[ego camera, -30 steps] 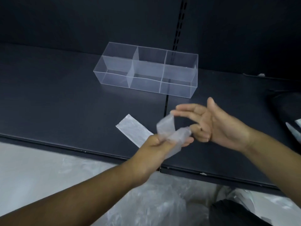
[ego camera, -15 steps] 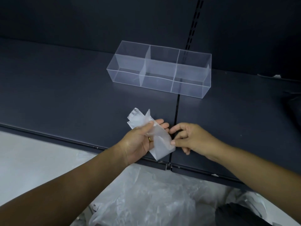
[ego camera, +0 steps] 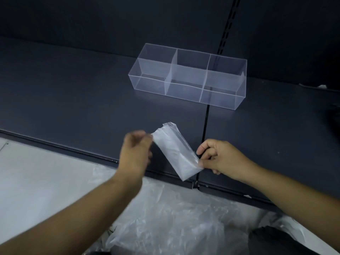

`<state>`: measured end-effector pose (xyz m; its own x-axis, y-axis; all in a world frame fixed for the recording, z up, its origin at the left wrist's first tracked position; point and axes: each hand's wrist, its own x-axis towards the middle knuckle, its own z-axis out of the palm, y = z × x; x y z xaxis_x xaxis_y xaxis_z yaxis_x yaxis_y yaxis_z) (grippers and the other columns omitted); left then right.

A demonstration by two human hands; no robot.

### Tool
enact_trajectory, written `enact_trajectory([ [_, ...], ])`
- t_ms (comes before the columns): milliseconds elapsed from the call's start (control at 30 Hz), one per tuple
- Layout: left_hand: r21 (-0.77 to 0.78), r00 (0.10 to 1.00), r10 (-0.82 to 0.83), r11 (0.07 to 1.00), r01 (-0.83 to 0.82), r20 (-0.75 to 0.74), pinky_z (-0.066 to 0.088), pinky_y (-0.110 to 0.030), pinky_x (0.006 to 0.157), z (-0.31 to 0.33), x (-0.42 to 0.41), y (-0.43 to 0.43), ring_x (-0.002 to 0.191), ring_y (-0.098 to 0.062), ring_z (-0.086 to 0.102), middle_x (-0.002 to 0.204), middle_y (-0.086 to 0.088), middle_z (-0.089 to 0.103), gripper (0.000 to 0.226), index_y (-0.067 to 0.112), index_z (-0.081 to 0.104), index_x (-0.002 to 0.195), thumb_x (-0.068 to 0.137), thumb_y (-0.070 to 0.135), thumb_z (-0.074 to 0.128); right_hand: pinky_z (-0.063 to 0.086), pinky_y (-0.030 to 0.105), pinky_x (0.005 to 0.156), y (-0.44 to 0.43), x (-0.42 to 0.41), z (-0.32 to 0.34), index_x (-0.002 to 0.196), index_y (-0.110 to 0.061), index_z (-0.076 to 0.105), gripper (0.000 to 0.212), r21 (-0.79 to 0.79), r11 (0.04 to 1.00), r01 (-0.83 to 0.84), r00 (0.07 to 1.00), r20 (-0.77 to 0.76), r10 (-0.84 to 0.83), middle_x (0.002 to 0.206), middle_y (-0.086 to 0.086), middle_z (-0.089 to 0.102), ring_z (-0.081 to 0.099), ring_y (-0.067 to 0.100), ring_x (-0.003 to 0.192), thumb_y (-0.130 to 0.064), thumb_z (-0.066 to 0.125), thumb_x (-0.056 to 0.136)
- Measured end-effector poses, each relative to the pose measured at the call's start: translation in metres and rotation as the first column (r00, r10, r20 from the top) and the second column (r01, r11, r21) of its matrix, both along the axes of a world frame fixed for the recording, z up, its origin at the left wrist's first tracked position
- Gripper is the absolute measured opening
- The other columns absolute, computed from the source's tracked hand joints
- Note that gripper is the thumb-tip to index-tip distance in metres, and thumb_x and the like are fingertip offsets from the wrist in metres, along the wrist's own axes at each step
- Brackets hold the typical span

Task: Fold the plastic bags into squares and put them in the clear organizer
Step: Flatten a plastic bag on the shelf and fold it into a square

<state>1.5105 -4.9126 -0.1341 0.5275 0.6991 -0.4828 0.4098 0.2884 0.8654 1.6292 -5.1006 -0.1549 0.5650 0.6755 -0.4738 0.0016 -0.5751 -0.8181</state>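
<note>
Moved: half a second ago the left hand held the bag bunched over its fingers; now it lies drawn out as a flat strip slanting between both hands.
Left hand (ego camera: 135, 153): centre-left of the frame, blurred by motion, fingers curled at the strip's upper-left corner; whether it grips that corner I cannot tell.
Bag strip (ego camera: 174, 153): lower centre, over the front edge of the dark shelf (ego camera: 73, 98), long rather than square.
Right hand (ego camera: 220, 159): pinches the strip's lower-right corner between thumb and finger.
Risk: slick film will likely spring open if either end is let go before the next fold is creased, and uneven pulling could skew the layers.
Organizer (ego camera: 184, 92): upper centre-right, well apart from the hands; three compartments side by side, no bag seen in any.
Loose bags (ego camera: 174, 218): crumpled heap below the shelf, bottom centre, not yet folded.
</note>
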Motion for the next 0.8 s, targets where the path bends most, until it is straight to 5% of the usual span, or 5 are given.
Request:
enact_trajectory([
  [100,-0.386,0.965,-0.262,0.89,0.241,-0.003,0.036,-0.02,0.041,0.003,-0.026,-0.036,0.041,-0.012,0.043,0.057,-0.002,0.055,0.015,0.01,0.06,0.092,0.094,0.025,0.057,0.043,0.019,0.045,0.001,0.0,0.0,0.09,-0.017,0.058,0.019,-0.005,1.0,-0.022,1.0,0.019,0.022,0.068,-0.003,0.07,0.05,0.009,0.043,-0.005,0.07,0.081],
  [200,-0.543,0.932,-0.347,0.766,0.344,0.102,0.042,-0.022,0.048,0.002,-0.032,-0.05,0.045,-0.015,0.048,0.064,-0.006,0.06,0.025,0.009,0.059,0.108,0.094,0.03,0.057,0.043,0.018,0.046,0.001,0.0,0.0,0.089,-0.018,0.059,0.018,-0.004,0.999,-0.032,0.999,0.031,0.032,0.07,-0.003,0.07,0.051,0.009,0.044,-0.007,0.07,0.082],
  [367,-0.594,0.953,-0.263,0.747,0.298,0.149,0.047,-0.024,0.052,-0.003,-0.031,-0.049,0.054,-0.018,0.062,0.074,-0.009,0.067,0.041,0.019,0.048,0.123,0.087,0.03,0.065,0.044,0.017,0.047,0.0,-0.002,-0.001,0.088,-0.02,0.06,0.017,0.012,0.999,-0.037,0.998,0.052,0.037,0.073,-0.002,0.071,0.052,0.007,0.044,-0.01,0.072,0.082],
  [633,-0.505,0.91,-0.404,0.768,0.394,0.094,0.051,-0.021,0.054,-0.006,-0.028,-0.057,0.073,-0.024,0.072,0.083,-0.008,0.073,0.032,0.01,0.052,0.117,0.092,0.026,0.063,0.042,0.016,0.048,0.004,-0.01,0.002,0.096,-0.017,0.059,0.021,0.116,0.993,0.031,0.999,-0.037,-0.027,0.085,-0.001,0.071,0.053,0.013,0.045,-0.007,0.072,0.083],
  [800,-0.425,0.908,-0.416,0.816,0.392,0.038,0.051,-0.021,0.051,-0.009,-0.027,-0.062,0.068,-0.025,0.072,0.079,-0.009,0.074,0.019,0.01,0.054,0.111,0.096,0.022,0.056,0.045,0.02,0.049,0.006,-0.018,0.001,0.09,-0.018,0.061,0.018,0.074,0.995,0.061,0.997,0.038,-0.064,0.071,-0.004,0.069,0.051,0.01,0.044,-0.007,0.072,0.082],
])
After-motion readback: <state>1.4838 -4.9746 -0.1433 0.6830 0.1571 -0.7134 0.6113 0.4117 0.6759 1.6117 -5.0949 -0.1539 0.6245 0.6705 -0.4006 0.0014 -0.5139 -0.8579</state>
